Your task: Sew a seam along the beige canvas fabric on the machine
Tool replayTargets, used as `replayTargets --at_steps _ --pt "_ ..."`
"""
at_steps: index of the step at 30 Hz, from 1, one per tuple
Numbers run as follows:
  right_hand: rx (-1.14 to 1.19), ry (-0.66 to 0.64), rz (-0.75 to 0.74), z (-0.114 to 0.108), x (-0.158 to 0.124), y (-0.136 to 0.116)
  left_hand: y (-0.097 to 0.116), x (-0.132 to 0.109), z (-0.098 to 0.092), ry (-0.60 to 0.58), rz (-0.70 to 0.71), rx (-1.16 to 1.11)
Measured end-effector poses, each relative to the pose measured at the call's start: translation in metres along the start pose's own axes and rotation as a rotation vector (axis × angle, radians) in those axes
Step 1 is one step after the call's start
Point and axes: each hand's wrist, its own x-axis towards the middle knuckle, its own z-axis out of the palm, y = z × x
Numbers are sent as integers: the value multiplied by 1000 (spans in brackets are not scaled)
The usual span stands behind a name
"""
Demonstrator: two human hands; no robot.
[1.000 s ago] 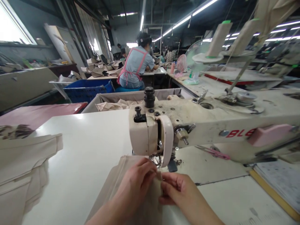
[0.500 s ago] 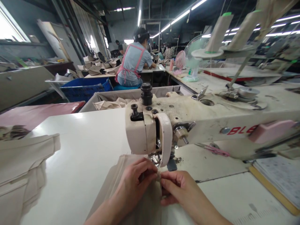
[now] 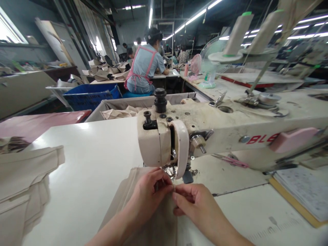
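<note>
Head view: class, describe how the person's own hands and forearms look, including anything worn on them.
The left hand and right hand are ungloved, with no ring or watch visible. Both forearms are bare as far as they show, without sleeves or visible markings.

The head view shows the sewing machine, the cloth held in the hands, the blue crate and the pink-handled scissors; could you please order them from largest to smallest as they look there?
1. Sewing machine
2. Held cloth, partly covered
3. Blue crate, farther away
4. Pink-handled scissors
</note>
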Motion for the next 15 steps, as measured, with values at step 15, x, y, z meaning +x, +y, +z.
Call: replayTargets --at_steps 15 --pt "-126 13 59 24 -15 35 4 13 -21 -39 -122 266"
